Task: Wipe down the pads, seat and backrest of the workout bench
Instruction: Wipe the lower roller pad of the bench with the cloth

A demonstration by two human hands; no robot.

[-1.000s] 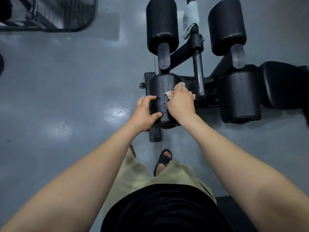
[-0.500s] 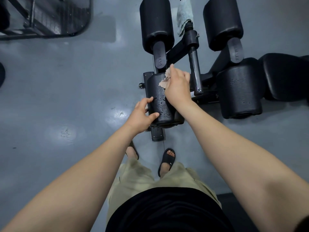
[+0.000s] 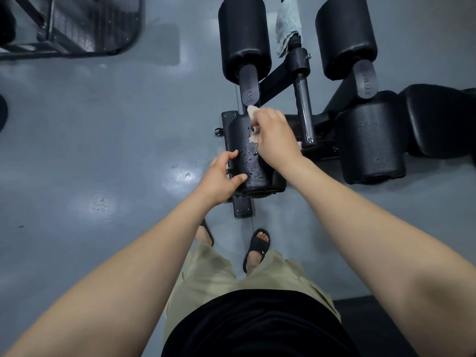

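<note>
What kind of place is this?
Probably a gym or home workout room: a workout bench with foam roller pads, a metal equipment frame on the grey floor. The left hand grips a pad; the right hand holds a cloth against it.

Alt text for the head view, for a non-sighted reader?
Seen from above, a person's right hand presses a small pale cloth on a wet black roller pad of a workout bench; the left hand grips the pad's near end.
</note>
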